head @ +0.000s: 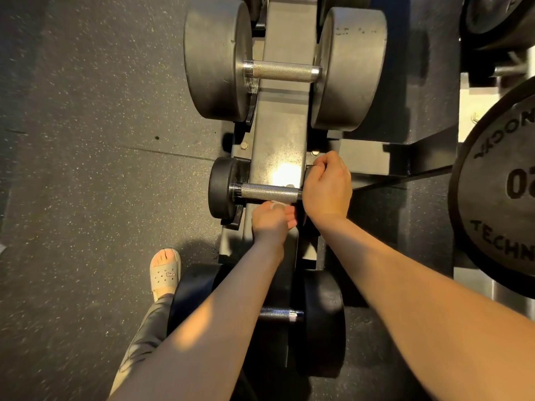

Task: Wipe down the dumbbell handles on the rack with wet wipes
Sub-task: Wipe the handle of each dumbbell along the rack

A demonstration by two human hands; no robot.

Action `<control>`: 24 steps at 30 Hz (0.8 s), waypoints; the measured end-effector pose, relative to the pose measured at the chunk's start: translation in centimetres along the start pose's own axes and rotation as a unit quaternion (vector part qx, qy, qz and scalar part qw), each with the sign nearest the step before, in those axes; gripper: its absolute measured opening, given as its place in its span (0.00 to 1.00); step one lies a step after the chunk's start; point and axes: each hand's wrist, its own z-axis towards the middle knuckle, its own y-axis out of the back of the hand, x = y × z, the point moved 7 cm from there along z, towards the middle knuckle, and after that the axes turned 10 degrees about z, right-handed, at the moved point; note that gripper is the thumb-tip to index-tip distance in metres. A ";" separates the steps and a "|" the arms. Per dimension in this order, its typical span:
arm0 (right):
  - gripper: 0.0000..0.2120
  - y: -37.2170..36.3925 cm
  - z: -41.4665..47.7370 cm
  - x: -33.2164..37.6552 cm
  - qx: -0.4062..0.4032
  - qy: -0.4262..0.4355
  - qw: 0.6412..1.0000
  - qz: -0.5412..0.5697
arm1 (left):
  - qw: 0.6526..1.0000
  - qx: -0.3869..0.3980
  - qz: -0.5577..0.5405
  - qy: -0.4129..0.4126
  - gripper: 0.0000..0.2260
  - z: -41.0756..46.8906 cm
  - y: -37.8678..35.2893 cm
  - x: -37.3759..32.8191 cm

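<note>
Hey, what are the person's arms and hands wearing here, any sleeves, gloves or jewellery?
Both forearms are bare to the frame's edge: no sleeve on the left forearm or the right forearm. The left hand and right hand are ungloved, with no watch or bracelet at either wrist. No ring shows on the visible fingers.

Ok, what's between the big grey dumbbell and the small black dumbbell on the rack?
Head view: only bare grey metal rack spine between the big grey round-headed dumbbell and the small black knurled-handle dumbbell.
</note>
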 end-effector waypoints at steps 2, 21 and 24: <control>0.08 0.0 0.0 -0.1 -0.004 -0.002 1.000 -0.001 | 0.997 0.013 0.070 -0.002 0.10 -0.2 -0.7 0.0; 0.10 -0.1 0.2 -0.8 -0.019 -0.030 0.999 0.014 | 0.693 -0.096 0.499 -0.510 0.06 -5.8 1.1 -8.0; 0.10 0.0 0.1 -0.9 -0.021 -0.034 0.999 0.018 | 0.603 -0.033 0.578 -0.549 0.12 -4.4 -1.2 -8.2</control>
